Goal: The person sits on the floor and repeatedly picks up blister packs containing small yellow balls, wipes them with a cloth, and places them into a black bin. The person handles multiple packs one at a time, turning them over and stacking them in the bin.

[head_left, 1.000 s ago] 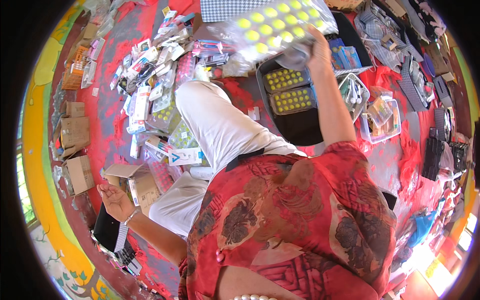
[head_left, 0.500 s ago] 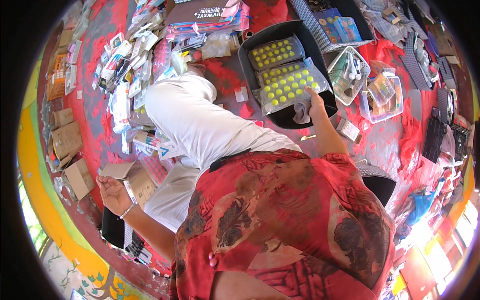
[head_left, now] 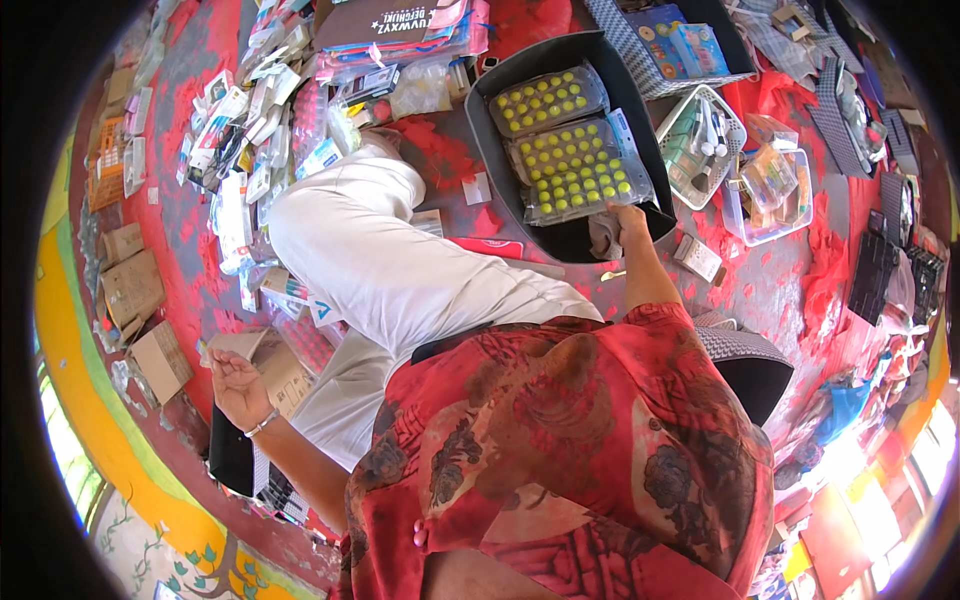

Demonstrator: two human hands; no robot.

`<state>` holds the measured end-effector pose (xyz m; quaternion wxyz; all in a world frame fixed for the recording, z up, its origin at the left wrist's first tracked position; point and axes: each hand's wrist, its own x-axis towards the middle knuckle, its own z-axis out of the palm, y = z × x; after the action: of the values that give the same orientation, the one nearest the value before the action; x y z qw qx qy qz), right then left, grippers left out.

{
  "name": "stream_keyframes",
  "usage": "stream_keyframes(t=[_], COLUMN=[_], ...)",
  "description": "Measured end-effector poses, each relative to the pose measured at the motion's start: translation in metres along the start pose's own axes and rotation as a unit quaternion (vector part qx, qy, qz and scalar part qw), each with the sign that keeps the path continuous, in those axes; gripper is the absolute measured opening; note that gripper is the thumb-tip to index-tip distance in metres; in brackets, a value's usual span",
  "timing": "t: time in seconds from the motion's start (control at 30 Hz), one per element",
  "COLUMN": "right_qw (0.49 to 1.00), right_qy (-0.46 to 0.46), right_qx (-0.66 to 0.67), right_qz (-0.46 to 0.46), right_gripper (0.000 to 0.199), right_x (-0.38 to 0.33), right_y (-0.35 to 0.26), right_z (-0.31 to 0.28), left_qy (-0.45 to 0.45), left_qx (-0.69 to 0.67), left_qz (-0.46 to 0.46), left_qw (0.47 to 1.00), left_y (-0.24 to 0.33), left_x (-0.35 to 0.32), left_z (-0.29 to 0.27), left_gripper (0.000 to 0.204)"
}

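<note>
On the brown cover (head_left: 405,28) at the far side, you can see pale lettering with small stars, and one blue label (head_left: 622,135) stands along the edge of the clear packs of yellow-green balls (head_left: 580,170). These packs lie inside the black bin (head_left: 482,130) on the red and grey floor (head_left: 765,315). Your right arm reaches forward, slightly bent, and your right hand (head_left: 632,228) is over the near rim. Its grip is pressed around a crumpled grey cloth (head_left: 604,238), beside the nearest pack; I cannot tell if the fingertips touch this pack. Your left hand (head_left: 240,390) is raised out to the side, near the cardboard box (head_left: 285,378), its fingers loosely curled and apart from the palm.
</note>
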<state>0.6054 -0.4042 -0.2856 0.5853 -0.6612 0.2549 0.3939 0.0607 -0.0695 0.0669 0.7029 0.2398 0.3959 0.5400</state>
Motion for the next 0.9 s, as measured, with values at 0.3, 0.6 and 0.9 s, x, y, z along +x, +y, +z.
stream_keyframes(t=[0.3,0.6,0.9], right_qw=[0.779,0.607,0.538], right_qy=[0.122,0.109,-0.028], right_qx=[-0.615,-0.741,-0.828], right_qz=[0.012,-0.266,-0.157], right_gripper=[0.028,0.048,0.061], right_x=[0.024,0.025,0.11], right_y=[0.007,-0.007,0.057], right_z=[-0.006,0.002,-0.021], left_qy=[0.042,0.081,0.088], left_qx=[0.003,-0.013,-0.009], left_qz=[-0.063,-0.095,-0.137], left_qw=[0.997,0.992,0.987], left_y=[-0.013,-0.024,-0.031], left_x=[0.007,0.003,0.003], left_z=[-0.007,-0.006,-0.004], left_gripper=[0.026,0.026,0.027])
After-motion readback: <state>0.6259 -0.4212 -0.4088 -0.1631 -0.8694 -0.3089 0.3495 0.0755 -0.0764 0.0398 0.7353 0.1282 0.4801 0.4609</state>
